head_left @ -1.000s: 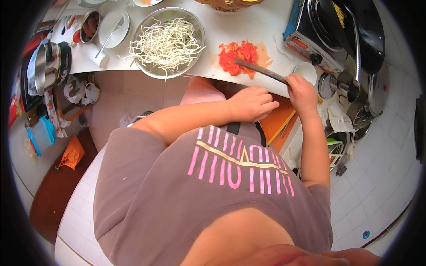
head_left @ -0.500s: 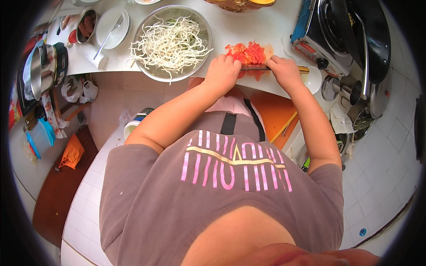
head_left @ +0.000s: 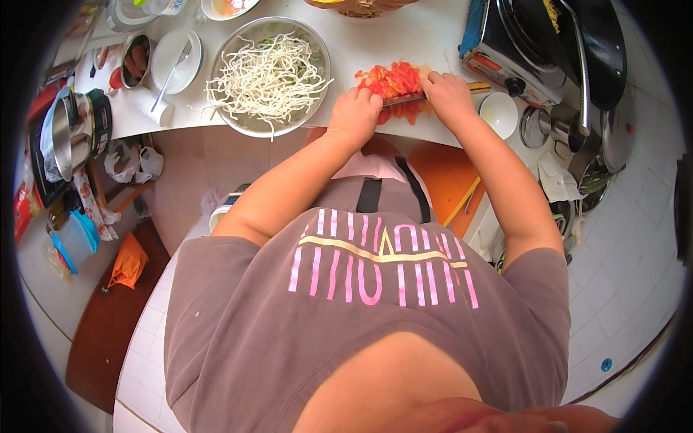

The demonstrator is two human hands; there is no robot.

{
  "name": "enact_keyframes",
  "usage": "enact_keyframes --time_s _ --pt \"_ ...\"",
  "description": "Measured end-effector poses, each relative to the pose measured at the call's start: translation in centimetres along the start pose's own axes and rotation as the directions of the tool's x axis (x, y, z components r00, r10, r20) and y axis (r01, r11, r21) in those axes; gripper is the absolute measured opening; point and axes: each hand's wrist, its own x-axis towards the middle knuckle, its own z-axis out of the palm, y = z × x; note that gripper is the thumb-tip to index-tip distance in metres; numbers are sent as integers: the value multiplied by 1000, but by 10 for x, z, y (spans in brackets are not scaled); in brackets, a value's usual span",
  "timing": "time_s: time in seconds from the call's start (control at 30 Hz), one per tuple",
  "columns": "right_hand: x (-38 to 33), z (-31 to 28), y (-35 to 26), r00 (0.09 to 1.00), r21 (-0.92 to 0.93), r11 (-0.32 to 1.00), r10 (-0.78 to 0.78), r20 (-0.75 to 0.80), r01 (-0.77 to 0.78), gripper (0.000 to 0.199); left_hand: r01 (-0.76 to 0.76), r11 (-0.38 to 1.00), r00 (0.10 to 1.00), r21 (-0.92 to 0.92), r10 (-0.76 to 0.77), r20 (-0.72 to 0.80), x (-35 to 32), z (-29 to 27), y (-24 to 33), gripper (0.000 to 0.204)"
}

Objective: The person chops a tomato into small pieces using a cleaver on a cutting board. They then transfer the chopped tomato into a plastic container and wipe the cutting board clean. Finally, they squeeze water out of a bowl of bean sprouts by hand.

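Note:
My two hands hold a kitchen knife (head_left: 406, 99) low over the near edge of the white counter. Its blade spans the gap between them, the right end slightly farther from me. At the blade's left end, the fingers of my left hand (head_left: 356, 117) are closed on it. My right hand (head_left: 449, 99) is closed round the other end, where the yellowish handle sticks out to the right. Chopped red tomato (head_left: 393, 78) lies in a wet heap just beyond the blade, with red juice on the near side. Both hands' fingertips are partly hidden.
Left of my hands stands a steel bowl (head_left: 242, 128) of white noodle-like strips over something green. A small white bowl (head_left: 498, 115) sits right of the handle, below a portable gas stove (head_left: 516, 85) and black wok (head_left: 606, 65). A fork rests on a white plate (head_left: 189, 72) at far left.
The knife has tilted, its right end going farther from me, and sits closer against the tomato heap. Both hands have moved along with it. More of the small white bowl shows.

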Motion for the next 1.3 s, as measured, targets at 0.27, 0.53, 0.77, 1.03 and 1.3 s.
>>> enact_keyframes --time_s 0.27,0.53,0.77,1.03,1.3 --pt "-51 -10 -1 770 224 888 459 -443 -401 102 -4 1000 999 27 5 -41 -2 8 -3 9" --pt "-95 22 25 818 83 829 559 -137 -552 106 -61 996 996 59 65 -65 -8 8 -2 8" --pt "-121 51 55 829 142 857 515 -218 -495 104 -112 992 982 66 120 -149 -10 4 3 9" --pt "-72 -35 22 946 156 987 94 -310 -47 79 -195 974 962 113 212 -170 -19 -19 12 11" --pt "-32 -34 12 983 176 977 -95 -156 122 25 -86 994 979 63 96 -182 -21 -8 -8 10"
